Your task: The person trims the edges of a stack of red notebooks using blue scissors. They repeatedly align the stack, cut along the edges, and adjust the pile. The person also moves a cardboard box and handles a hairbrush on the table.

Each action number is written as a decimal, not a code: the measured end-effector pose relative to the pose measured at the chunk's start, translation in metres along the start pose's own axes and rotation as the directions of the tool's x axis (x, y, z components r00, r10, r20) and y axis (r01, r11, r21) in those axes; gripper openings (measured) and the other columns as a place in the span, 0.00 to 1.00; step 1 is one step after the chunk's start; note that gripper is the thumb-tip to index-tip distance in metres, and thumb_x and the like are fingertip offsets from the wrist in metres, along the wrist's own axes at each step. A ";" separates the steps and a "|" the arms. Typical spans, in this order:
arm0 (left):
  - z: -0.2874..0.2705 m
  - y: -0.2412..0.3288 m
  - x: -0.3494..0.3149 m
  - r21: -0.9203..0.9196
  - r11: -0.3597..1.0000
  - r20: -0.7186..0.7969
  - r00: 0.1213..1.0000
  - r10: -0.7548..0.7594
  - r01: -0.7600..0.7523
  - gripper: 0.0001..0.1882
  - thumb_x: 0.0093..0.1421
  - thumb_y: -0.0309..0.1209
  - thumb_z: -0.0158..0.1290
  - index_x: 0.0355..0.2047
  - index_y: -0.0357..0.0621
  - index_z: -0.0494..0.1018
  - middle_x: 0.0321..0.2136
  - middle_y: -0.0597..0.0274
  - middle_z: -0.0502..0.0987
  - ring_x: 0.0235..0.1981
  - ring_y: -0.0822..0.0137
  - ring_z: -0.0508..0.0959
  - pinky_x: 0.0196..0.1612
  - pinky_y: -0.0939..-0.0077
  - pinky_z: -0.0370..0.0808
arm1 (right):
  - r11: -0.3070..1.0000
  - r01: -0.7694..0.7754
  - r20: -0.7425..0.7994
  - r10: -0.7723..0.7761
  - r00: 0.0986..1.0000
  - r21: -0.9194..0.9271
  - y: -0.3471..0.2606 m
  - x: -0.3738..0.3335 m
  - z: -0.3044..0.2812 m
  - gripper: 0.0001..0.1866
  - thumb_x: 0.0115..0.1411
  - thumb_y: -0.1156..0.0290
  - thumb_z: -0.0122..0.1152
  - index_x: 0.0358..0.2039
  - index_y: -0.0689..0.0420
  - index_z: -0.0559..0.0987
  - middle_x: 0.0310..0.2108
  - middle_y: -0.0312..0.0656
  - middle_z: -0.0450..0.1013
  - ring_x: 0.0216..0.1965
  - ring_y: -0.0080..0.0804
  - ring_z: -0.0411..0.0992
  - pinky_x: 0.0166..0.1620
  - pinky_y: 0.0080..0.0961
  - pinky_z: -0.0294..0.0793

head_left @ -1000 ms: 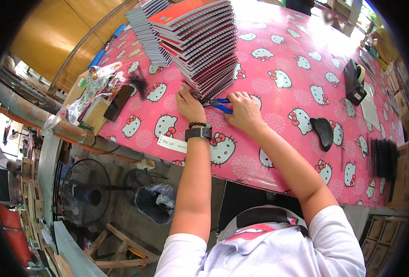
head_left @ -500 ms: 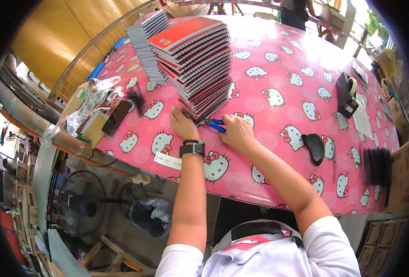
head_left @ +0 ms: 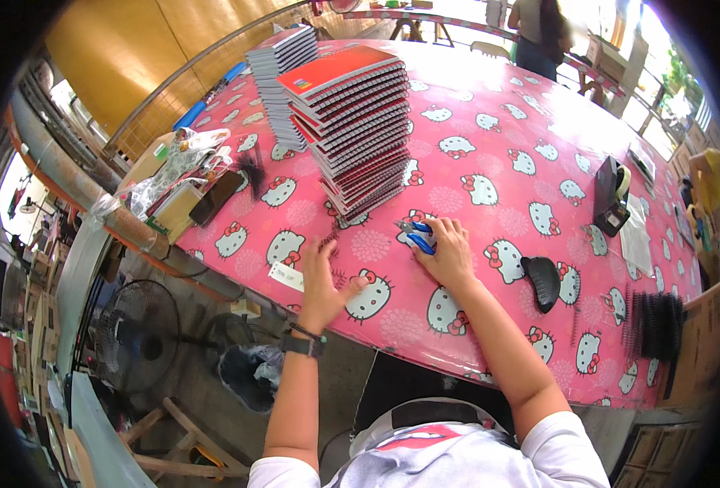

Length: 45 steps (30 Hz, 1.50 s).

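Note:
My right hand (head_left: 452, 259) is closed around the blue handles of small cutting pliers (head_left: 418, 237), whose metal jaws point to the left, away from the notebooks. My left hand (head_left: 324, 286) hovers over the near side of the table with thumb and fingers apart. No object shows clearly in it, though a dark coil-like strand lies by its fingertips. Just beyond both hands rises a tall stack of spiral-bound notebooks (head_left: 361, 138), red cover on top, the black wire coils facing right. A second stack of notebooks (head_left: 282, 89) stands behind it.
The pink cat-print tablecloth (head_left: 490, 224) covers the table. To the right lie a black curved tray (head_left: 543, 283), a tape dispenser (head_left: 612, 199) and a bundle of black coils (head_left: 655, 325). A white paper strip (head_left: 285, 275) sits near the front edge; left stands a box of odds and ends (head_left: 185, 191).
Both hands have drawn back from the bottom of the notebook stack. The left hand has come nearer with fingers spread; the right has moved right, still holding the pliers. The view has shifted slightly.

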<state>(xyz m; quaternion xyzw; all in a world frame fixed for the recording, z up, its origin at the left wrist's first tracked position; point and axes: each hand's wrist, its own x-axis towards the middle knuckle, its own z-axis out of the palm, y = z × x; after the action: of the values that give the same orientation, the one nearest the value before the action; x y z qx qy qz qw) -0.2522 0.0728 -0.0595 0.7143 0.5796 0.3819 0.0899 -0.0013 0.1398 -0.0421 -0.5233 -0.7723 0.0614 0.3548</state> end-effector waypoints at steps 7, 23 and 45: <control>0.018 0.048 -0.007 0.422 0.898 -0.087 0.992 -0.097 0.124 0.62 0.41 0.64 0.59 0.65 0.39 0.42 0.63 0.32 0.43 0.64 0.32 0.44 0.62 0.40 0.46 | 0.999 -0.011 0.010 0.011 1.000 0.040 0.006 0.000 0.000 0.27 0.42 0.65 0.68 0.45 0.54 0.73 0.41 0.42 0.71 0.47 0.43 0.66 0.50 0.39 0.62; 0.035 -0.024 0.065 0.201 0.979 -0.239 0.967 0.085 -0.036 0.14 0.57 0.33 0.52 0.42 0.41 0.71 0.37 0.53 0.74 0.41 0.50 0.71 0.44 0.56 0.66 | 0.991 -0.020 0.216 0.048 0.975 -0.131 -0.035 0.025 0.021 0.23 0.42 0.65 0.66 0.41 0.57 0.74 0.41 0.44 0.71 0.47 0.43 0.69 0.48 0.39 0.67; 0.043 -0.027 0.069 0.287 0.954 -0.334 0.942 0.012 0.090 0.09 0.57 0.30 0.51 0.33 0.36 0.70 0.30 0.49 0.72 0.34 0.47 0.70 0.40 0.57 0.67 | 0.926 0.082 0.421 0.087 0.903 -0.368 -0.068 0.060 0.019 0.16 0.48 0.66 0.57 0.38 0.57 0.78 0.35 0.47 0.77 0.40 0.43 0.75 0.44 0.39 0.73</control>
<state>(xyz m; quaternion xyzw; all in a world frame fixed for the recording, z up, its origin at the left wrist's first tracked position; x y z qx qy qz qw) -0.2416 0.1570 -0.0741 0.6333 0.6514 0.4031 -0.1100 -0.0770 0.1653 0.0048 -0.5563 -0.8277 0.0264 0.0688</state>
